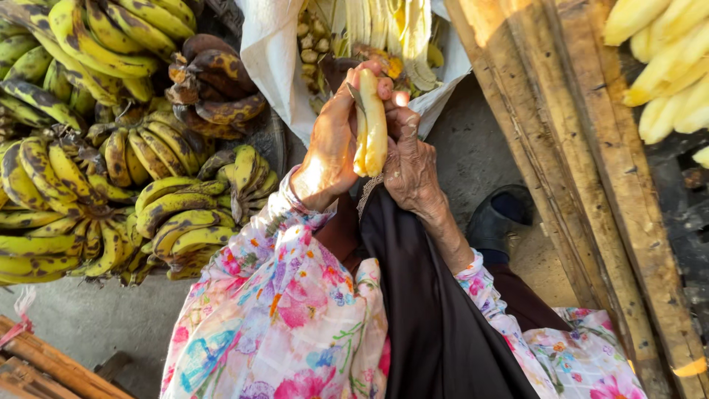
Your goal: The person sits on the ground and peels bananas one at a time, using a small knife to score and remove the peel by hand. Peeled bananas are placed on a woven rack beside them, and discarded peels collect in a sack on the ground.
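Both hands met over the person's lap, closed around one peeled banana (pixel 371 122). The left hand (pixel 330 148) wrapped its fingers round the fruit's left side, thumb and fingertips curled up near the top end. The right hand (pixel 408 159) pressed in from the other side, fingers bent against the banana and partly hidden behind it — whether it also held a thin blade along the fruit could not be told for certain, though a narrow grey sliver showed near the top of the left hand. The banana stood nearly upright between the two hands, pale yellow and bare of skin.

Just beyond the hands lay a white sack (pixel 273 59), open, with strips of banana peel (pixel 384 26) and cut stalk ends inside. To the left of the left hand, heaps of unpeeled bananas (pixel 88 185) — yellow, heavily spotted with black — were piled on the concrete floor (pixel 88 318). To the right of the right hand ran slanting wooden planks (pixel 591 148), and past them, at the upper right, a cluster of peeled bananas (pixel 665 66). Below the right hand a dark shoe (pixel 502 218) showed on the floor. Floral sleeves (pixel 281 310) covered both forearms, with dark cloth (pixel 436 318) over the lap between them.
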`<state>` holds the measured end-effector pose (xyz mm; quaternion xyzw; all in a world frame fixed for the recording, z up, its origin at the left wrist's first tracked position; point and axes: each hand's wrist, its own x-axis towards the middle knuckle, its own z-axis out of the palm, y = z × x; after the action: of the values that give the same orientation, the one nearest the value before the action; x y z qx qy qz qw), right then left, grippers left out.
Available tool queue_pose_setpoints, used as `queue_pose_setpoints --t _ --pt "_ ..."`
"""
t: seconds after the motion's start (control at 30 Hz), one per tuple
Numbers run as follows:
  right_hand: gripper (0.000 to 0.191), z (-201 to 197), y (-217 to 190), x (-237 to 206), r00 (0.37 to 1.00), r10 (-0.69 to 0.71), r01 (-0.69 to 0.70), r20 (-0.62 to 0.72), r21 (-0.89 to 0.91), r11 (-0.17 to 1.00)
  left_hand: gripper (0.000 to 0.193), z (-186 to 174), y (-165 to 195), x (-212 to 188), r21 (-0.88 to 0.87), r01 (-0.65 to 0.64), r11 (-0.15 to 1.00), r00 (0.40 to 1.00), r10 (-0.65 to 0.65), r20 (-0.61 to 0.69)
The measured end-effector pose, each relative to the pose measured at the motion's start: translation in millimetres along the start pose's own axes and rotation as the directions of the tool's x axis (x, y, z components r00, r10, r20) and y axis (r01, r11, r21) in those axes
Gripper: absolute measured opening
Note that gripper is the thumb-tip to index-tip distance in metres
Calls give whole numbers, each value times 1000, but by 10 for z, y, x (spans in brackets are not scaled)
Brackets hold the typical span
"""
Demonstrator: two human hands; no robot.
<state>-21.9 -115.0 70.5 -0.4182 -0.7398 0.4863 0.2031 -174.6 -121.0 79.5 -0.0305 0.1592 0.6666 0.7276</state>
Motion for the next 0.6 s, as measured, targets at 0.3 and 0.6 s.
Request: queue_pose_setpoints --t 0.3,0.6 --pt "47 -24 -116 -46 997 57 -60 -49 -61 996 35 -48 -135 -71 43 -55 998 998 53 44" --pt "30 -330 -462 -57 940 -68 -96 -335 -448 889 44 308 -190 -22 489 -52 871 995 87 -49"
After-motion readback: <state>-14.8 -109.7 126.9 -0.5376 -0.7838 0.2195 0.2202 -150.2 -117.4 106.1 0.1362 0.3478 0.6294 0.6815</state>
